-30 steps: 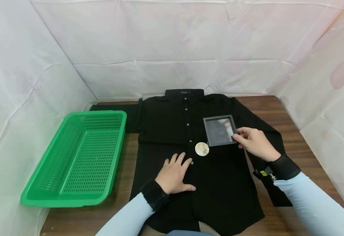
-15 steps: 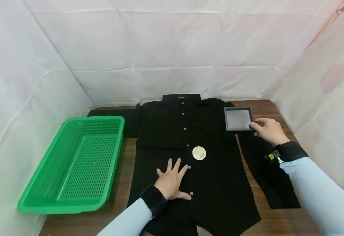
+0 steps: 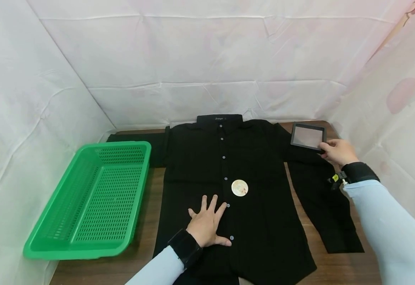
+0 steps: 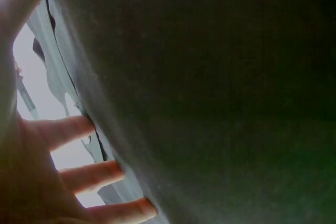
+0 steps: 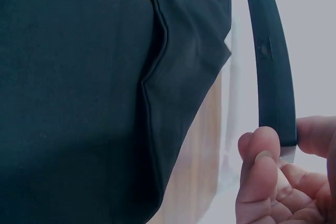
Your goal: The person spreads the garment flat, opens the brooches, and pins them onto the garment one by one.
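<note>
A black button-up shirt [image 3: 196,166] lies spread out, collar toward the back wall. My left hand [image 3: 207,225] rests on its lower front, fingers spread straight; the left wrist view shows the fingertips [image 4: 107,172] against the dark cloth. My right hand [image 3: 339,152] pinches the corner of a dark square frame with a clear middle [image 3: 307,137], above the sleeve and shoulder at the table's far right. Seen edge-on in the right wrist view, the frame [image 5: 274,72] sits between thumb and fingers. A round whitish disc [image 3: 239,188] lies on the shirt beside the button line.
A green perforated plastic basket [image 3: 132,221] stands on the left, partly over one shirt sleeve [image 3: 157,146]. The wooden table [image 3: 330,273] is enclosed by pale cloth walls [image 3: 207,55] at the back and on both sides.
My right hand has carried the square frame away from beside the disc, to the right and back, toward the table's far right corner. The left hand has stayed resting on the shirt.
</note>
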Tool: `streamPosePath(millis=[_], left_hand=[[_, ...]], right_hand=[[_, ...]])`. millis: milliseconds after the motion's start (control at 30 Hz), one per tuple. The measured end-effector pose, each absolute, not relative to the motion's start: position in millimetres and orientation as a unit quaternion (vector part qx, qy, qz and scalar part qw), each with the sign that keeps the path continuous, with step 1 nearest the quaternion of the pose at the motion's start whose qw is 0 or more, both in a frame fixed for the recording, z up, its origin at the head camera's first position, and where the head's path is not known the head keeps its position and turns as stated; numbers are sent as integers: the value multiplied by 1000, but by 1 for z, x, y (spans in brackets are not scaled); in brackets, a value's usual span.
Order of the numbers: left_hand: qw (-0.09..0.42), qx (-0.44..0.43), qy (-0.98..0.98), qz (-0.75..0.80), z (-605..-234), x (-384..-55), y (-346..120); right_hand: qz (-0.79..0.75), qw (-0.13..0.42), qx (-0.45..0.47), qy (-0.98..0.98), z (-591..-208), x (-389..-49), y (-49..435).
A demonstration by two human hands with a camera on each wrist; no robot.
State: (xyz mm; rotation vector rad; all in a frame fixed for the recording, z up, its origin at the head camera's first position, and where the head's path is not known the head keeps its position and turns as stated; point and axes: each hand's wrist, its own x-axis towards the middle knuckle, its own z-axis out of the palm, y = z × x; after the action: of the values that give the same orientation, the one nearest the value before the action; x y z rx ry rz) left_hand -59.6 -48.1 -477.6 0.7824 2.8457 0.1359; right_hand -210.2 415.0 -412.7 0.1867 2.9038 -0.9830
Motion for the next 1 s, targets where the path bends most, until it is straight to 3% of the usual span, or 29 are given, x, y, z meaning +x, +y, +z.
streamPosePath(millis=[733,1000], left_hand=[[84,261,961,44,-482,-54,-52],[81,263,960,52,-481,-50,-50]], right_hand=[[-358,65,157,918,-414,-246,433],[-255,62,164,951,-409,-244,440]])
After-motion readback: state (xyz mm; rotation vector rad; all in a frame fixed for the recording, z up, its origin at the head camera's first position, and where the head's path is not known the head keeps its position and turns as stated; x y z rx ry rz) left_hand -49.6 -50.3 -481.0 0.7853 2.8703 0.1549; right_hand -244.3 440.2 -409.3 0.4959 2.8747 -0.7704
